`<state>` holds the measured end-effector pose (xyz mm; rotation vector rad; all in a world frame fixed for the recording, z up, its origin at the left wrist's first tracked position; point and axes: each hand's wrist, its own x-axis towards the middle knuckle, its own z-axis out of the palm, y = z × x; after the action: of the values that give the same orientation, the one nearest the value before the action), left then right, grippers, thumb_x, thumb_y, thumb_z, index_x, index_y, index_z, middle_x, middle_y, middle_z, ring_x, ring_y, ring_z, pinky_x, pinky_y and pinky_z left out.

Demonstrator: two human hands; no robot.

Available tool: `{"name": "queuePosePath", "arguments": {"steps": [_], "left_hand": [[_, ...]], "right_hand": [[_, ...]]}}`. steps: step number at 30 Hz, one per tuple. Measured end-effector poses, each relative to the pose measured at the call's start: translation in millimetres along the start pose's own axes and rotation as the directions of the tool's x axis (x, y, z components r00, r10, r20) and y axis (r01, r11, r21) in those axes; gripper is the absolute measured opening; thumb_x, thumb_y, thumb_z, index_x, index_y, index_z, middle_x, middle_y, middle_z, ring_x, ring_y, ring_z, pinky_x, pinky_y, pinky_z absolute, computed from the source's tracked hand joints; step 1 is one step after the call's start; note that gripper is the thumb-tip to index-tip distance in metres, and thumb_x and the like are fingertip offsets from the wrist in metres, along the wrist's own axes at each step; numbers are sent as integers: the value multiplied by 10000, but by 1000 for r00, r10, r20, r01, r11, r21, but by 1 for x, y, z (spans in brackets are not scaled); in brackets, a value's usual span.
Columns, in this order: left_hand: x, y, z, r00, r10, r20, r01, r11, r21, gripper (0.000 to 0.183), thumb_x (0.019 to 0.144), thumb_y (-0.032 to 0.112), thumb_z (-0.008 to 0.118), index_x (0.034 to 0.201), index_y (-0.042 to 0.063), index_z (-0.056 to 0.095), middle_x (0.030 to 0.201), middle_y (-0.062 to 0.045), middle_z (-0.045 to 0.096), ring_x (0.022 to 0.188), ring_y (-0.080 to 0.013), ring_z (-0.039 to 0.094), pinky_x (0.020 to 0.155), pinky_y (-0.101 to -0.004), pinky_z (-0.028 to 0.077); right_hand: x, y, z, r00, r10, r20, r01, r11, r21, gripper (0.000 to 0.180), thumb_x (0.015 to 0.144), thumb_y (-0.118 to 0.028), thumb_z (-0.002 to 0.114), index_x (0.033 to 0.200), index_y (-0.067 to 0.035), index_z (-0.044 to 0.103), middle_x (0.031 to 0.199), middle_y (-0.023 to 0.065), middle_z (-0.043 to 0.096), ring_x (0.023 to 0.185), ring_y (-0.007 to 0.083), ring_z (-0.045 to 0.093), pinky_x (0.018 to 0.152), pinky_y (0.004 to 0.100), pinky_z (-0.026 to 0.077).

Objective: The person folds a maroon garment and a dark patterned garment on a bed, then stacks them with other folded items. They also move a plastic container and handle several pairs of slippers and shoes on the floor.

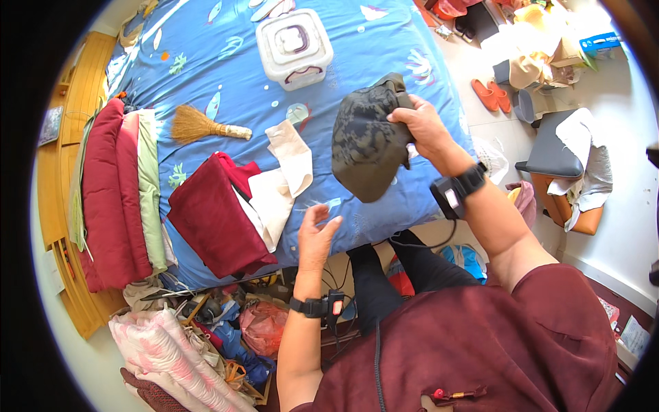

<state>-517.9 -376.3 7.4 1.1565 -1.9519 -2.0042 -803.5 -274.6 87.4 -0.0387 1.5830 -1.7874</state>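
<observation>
My right hand (419, 126) grips a dark olive, cap-like cloth item (368, 141) with a blackish pattern, holding it by its right edge above the bed. Its underside is hidden. My left hand (315, 234) is raised at the near edge of the bed with fingers apart and nothing in them. Left of that hand lies a folded dark red cloth (221, 221), with a cream cloth strip (291, 165) beside it. A straw hand brush (206, 125) rests farther back on the blue bedsheet (206, 62).
A lidded clear plastic box (296, 49) stands on the bed. Folded red quilts (110, 206) lie along the left side by the wooden headboard (77, 190). Below left are a pink-patterned quilt (170, 355) and bags. A stool (556, 149) and orange slippers (491, 95) are at right.
</observation>
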Motion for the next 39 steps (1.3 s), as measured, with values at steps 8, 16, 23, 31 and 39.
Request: {"name": "queuePosePath", "arguments": {"steps": [8, 16, 23, 31, 39], "left_hand": [[31, -18, 69, 933, -329, 146, 359, 823, -440, 320, 972, 295, 529, 1160, 38, 560, 1079, -101, 641, 980, -193, 616, 807, -342, 524], [8, -116, 53, 750, -660, -40, 616, 719, -322, 492, 946, 354, 566, 1283, 11, 460, 1152, -179, 594, 965, -247, 628, 731, -343, 550], [31, -124, 64, 764, -639, -92, 604, 758, -248, 434, 927, 309, 610, 1224, 14, 492, 1058, -123, 611, 928, -207, 624, 706, -315, 547], [75, -138, 96, 708, -686, -169, 578, 700, -420, 420, 865, 261, 698, 1125, 1, 497, 999, -147, 610, 861, -262, 636, 766, -380, 533], [89, -138, 104, 767, -625, -145, 491, 717, -494, 136, 883, 138, 650, 981, 93, 568, 855, -27, 583, 793, -176, 556, 766, -383, 492]], "right_hand": [[-85, 25, 8, 825, -393, 406, 564, 520, -642, 401, 744, -84, 648, 1124, 8, 556, 928, 153, 598, 837, 269, 596, 759, 358, 487], [-146, 133, -69, 810, 315, 494, 291, 515, -806, 322, 786, -240, 633, 1035, -36, 635, 956, 189, 647, 938, 364, 619, 825, 446, 492], [-98, 129, -125, 979, 96, 179, 129, 383, -915, 420, 740, -243, 710, 1100, -64, 588, 1044, 170, 608, 995, 349, 581, 869, 428, 477], [-52, 196, -91, 889, -232, 394, 384, -91, -919, 529, 684, -221, 745, 1155, -61, 565, 1284, 152, 507, 1215, 344, 457, 1016, 437, 376], [19, 157, -243, 899, -198, -390, 1, 893, -450, 257, 878, -130, 557, 1107, -25, 611, 1015, 115, 656, 931, 197, 595, 832, 305, 474]]}}
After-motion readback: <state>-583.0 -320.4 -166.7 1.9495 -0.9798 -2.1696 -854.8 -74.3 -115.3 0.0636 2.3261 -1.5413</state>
